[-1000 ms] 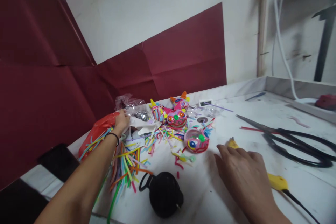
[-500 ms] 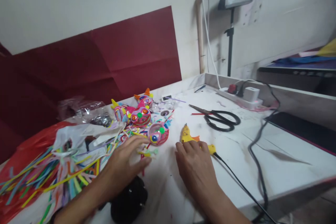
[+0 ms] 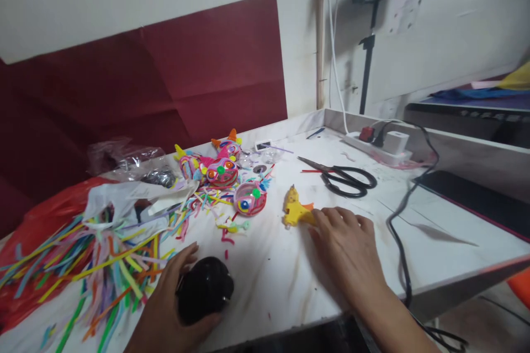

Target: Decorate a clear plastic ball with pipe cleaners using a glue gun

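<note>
My left hand (image 3: 171, 300) curves round a glossy black rounded object (image 3: 206, 289) near the table's front, thumb in front and fingers behind. What that object is I cannot make out. My right hand (image 3: 348, 245) lies palm down over the rear end of a yellow glue gun (image 3: 297, 212), fingers slightly apart and tips bent down, thumb hidden. The gun rests on its side, nozzle pointing away from me. Between the hands and farther back sits a round clear piece (image 3: 250, 198) decorated with coloured strips and eyes. A small yellow-green piece (image 3: 234, 226) lies before it.
Black-handled scissors (image 3: 348, 179) lie behind my right hand. Two decorated figures (image 3: 221, 171) stand at the back. Colourful fuzzy strips (image 3: 111, 265) spread across the left over a red bag (image 3: 37, 231). A power strip (image 3: 383, 149), a black cable (image 3: 397, 220) and a dark flat slab (image 3: 476, 201) occupy the right.
My left hand has moved down from beside the decorated piece to the black object. My right hand has slid right along the glue gun, which stays in place, uncovering its middle.
</note>
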The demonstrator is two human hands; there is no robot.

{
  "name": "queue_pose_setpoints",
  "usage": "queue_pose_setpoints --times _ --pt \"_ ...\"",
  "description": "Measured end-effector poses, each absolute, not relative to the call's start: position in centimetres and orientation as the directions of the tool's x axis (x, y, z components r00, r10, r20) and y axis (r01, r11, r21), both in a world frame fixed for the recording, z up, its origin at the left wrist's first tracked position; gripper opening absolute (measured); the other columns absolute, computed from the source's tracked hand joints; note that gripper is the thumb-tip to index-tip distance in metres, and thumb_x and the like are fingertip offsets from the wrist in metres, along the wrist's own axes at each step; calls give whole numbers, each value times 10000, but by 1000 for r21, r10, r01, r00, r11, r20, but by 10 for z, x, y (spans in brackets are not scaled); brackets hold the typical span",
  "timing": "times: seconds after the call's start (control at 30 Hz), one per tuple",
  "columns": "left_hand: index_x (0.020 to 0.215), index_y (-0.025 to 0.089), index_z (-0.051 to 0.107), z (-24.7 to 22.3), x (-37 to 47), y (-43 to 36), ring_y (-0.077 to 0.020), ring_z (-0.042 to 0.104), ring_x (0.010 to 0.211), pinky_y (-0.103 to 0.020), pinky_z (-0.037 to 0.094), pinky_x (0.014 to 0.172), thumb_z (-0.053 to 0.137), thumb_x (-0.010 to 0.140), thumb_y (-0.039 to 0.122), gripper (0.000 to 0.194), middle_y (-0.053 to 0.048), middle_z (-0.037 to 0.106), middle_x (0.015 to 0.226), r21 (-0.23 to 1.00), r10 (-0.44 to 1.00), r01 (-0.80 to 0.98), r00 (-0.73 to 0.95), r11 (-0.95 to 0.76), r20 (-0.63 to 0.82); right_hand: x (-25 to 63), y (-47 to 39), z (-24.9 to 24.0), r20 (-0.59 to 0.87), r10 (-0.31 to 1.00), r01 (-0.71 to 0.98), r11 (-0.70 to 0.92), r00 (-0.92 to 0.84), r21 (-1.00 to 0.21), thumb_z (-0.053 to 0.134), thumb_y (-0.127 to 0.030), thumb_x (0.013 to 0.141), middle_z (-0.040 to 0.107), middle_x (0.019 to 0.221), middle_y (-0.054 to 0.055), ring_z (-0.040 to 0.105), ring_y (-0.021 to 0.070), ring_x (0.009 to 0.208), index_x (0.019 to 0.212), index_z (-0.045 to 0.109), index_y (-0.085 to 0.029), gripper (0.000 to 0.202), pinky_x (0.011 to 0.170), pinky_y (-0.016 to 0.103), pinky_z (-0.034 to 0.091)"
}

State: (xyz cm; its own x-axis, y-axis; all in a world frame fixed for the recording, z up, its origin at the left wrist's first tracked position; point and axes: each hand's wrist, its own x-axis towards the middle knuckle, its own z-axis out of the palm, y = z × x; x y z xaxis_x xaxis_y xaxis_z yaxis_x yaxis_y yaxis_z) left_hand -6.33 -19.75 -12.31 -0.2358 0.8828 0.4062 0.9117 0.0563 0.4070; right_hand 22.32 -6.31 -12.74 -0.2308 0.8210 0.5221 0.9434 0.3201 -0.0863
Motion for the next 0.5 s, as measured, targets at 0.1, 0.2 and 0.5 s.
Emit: queue_pose_setpoints --times 0.1,0.2,0.5 --pt "1384 256 377 -125 -63 -197 -359 556 1213 -533 499 985 775 607 460 896 -131 517 1380 359 872 931 -232 70 430 224 -62 -121 497 830 946 320 -253 -53 614 -180 896 702 1023 71 603 308 1008 1036 658 -198 148 788 418 332" --pt "1403 251 326 -124 -66 -199 -371 480 1296 -563 453 1029 763 659 482 893 -153 474 1415 278 889 959 -175 56 423 227 -64 -116 491 830 950 311 -263 -16 634 -201 882 703 1010 75 607 325 1005 1047 657 -195 167 782 433 350" --pt "1425 252 288 -106 -58 -202 -368 537 1218 -595 395 1040 787 662 439 931 -145 570 1326 148 966 987 27 -67 257 229 -75 -128 528 775 921 389 -348 36 604 -233 893 701 927 88 609 346 960 1004 657 -203 126 796 482 361"
